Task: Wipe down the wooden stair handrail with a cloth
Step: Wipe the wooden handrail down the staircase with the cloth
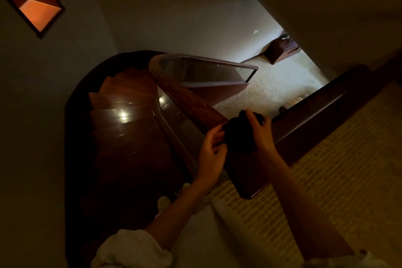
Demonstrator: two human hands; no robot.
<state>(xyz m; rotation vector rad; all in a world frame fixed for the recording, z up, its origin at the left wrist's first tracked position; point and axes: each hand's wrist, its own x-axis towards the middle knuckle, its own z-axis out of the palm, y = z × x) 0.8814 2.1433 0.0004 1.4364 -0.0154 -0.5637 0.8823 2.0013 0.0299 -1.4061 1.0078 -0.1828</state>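
A dark cloth (pixel 238 134) lies bunched on the wooden handrail (pixel 191 98) at the top of a curved stairway. My right hand (pixel 261 132) grips the cloth from above, fingers curled over it. My left hand (pixel 212 152) pinches the cloth's left edge beside the rail. The rail runs from the hands up and left, bends round, and also continues to the right as a dark beam (pixel 322 111).
Dark polished stair treads (pixel 121 113) wind down on the left. A glass panel (pixel 180 119) stands under the rail. A carpeted landing (pixel 348 159) lies to the right. Below, a lit carpeted floor holds a small wooden cabinet (pixel 280 50). A wall niche (pixel 32 4) glows orange.
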